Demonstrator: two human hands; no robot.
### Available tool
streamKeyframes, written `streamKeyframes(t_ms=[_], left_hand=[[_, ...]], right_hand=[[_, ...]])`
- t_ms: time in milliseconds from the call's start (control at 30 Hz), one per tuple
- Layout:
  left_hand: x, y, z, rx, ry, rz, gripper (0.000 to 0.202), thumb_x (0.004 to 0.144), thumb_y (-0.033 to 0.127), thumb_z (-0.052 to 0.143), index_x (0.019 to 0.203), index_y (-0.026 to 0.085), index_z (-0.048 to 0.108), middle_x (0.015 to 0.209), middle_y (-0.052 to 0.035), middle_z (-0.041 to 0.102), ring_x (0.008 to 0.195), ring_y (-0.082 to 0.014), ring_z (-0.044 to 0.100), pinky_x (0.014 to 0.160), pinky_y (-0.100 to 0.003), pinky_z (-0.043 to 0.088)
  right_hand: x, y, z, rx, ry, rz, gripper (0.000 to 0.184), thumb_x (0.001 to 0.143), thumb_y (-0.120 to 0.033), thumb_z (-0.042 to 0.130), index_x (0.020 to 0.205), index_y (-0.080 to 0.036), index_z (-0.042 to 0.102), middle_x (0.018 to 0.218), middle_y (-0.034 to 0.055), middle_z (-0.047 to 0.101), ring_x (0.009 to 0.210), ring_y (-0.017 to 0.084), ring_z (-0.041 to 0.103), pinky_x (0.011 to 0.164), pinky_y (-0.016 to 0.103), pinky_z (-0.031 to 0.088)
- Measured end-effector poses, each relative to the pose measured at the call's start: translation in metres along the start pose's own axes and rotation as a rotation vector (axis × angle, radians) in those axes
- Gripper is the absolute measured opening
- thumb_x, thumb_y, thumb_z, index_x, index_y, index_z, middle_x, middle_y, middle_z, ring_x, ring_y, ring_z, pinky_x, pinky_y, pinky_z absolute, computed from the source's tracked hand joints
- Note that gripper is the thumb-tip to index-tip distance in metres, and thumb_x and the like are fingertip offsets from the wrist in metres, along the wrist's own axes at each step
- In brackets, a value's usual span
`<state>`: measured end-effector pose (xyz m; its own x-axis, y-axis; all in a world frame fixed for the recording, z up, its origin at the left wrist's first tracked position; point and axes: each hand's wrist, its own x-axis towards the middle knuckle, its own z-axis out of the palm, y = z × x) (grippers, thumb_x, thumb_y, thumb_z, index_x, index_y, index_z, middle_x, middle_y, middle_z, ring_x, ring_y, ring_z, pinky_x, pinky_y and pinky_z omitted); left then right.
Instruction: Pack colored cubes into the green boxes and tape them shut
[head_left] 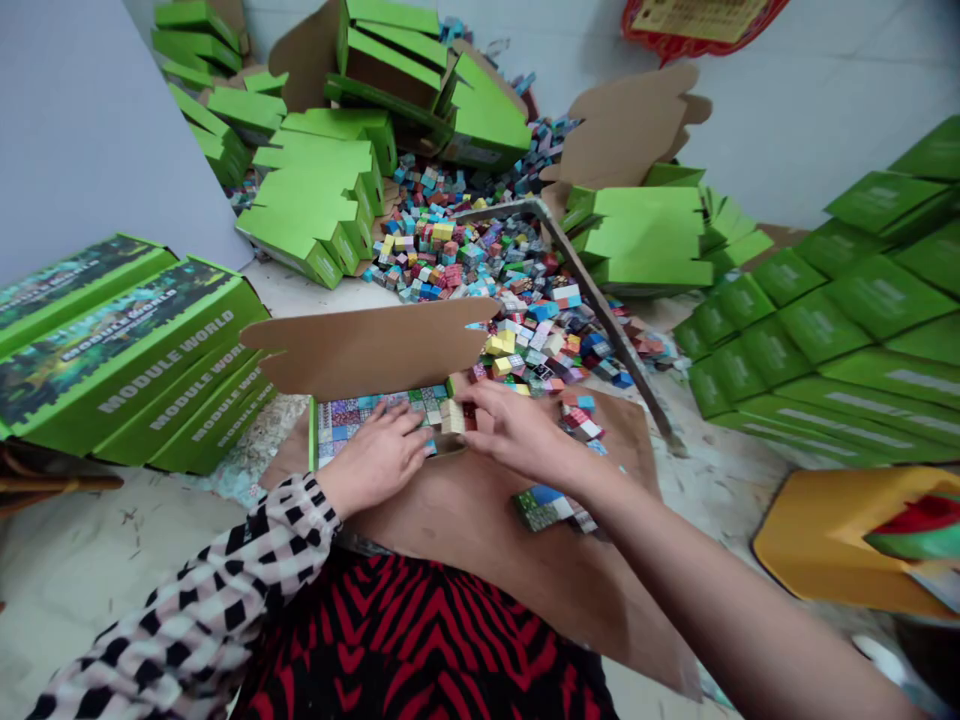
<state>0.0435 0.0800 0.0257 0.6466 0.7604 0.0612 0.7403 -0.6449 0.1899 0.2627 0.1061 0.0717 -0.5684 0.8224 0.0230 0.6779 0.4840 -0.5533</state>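
Note:
An open green cardboard box (313,436) lies in front of me with its brown lid (367,345) raised at the back. Small patterned blocks (341,415) fill its left part in rows. Spread flat over these rows is my left hand (382,455), fingers apart. At the box's right end, my right hand (517,425) has thumb and fingers closed around dark red blocks (470,415), partly hidden by the fingers. A cream block (451,416) stands just left of its fingertips. A small group of joined blocks (544,507) rests on the brown sheet below my right forearm.
A large heap of loose blocks (465,255) spreads behind the box, bordered on the right by a metal bar (600,305). Closed green boxes are stacked at left (180,370) and right (847,310). A yellow container (817,535) stands at right.

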Motion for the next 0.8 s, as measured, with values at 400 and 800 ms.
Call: streamKeyframes(t_ms=[400, 800], left_hand=[[-0.003, -0.002, -0.001, 0.013, -0.095, 0.111, 0.031, 0.097, 0.032, 0.042, 0.12, 0.022, 0.06, 0.126, -0.0088, 0.059, 0.131, -0.0308, 0.042, 0.105, -0.05, 0.038], [-0.003, -0.001, -0.001, 0.008, -0.112, 0.081, 0.032, 0.097, 0.033, 0.041, 0.122, 0.022, 0.06, 0.13, -0.0093, 0.059, 0.13, -0.0334, 0.044, 0.103, -0.055, 0.039]], right_hand=[[0.029, -0.019, 0.003, -0.504, -0.318, -0.117, 0.019, 0.08, -0.013, 0.054, 0.092, -0.019, 0.067, 0.094, 0.0085, 0.066, 0.099, 0.026, 0.051, 0.092, 0.046, 0.033], [0.046, -0.031, 0.002, -0.671, -0.464, -0.17, 0.02, 0.077, -0.009, 0.052, 0.083, -0.019, 0.069, 0.091, 0.0088, 0.069, 0.088, 0.024, 0.055, 0.08, 0.038, 0.032]])
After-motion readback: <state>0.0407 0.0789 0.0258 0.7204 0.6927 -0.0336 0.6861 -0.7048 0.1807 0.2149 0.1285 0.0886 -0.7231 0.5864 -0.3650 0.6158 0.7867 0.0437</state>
